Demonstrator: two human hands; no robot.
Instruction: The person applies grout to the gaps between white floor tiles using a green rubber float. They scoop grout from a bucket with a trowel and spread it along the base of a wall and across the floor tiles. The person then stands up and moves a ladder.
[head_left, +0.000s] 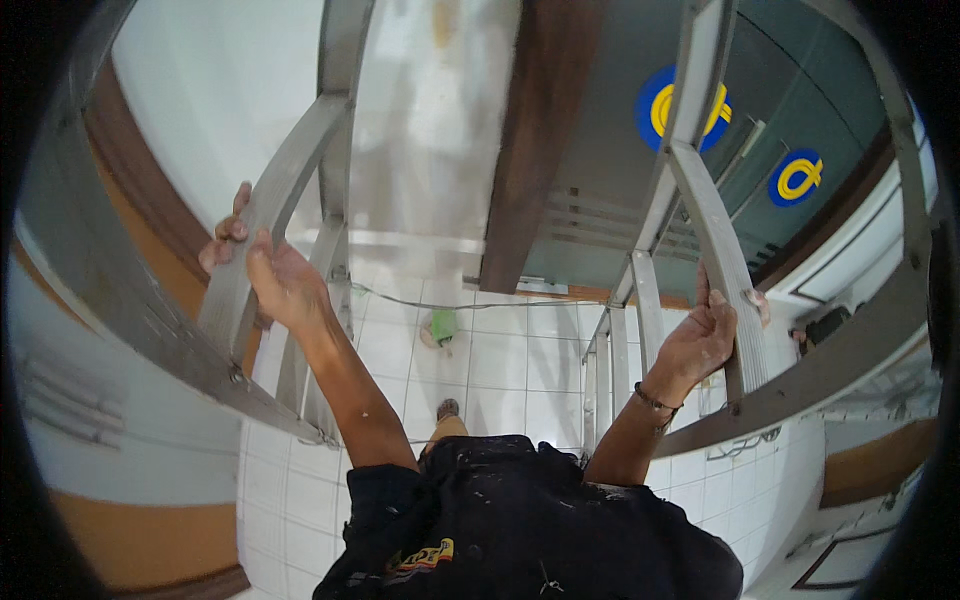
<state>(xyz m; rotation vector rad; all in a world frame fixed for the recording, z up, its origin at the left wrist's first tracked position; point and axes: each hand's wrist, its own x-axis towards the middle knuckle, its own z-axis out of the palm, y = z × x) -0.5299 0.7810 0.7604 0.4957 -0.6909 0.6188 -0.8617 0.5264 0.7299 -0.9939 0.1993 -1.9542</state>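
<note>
I am between two grey metal ladder sections, one on each side of me. My left hand (285, 280) is closed around a rung of the left ladder section (290, 165), thumb on the near side and fingertips showing past the far edge. On the other side, my right hand (698, 340) grips a ridged rung of the right ladder section (712, 210), with its fingers partly hidden by the metal. A bracelet (655, 402) circles my right wrist. More rungs of both sections run down toward the floor.
A thin cable (480, 304) stretches between the ladder sections. Below, a green object (443, 324) lies on the white tiled floor (495, 355) ahead of my shoe (448, 409). A brown wooden post (540, 140) stands beside dark glass panels (610, 150) with round blue-and-yellow signs.
</note>
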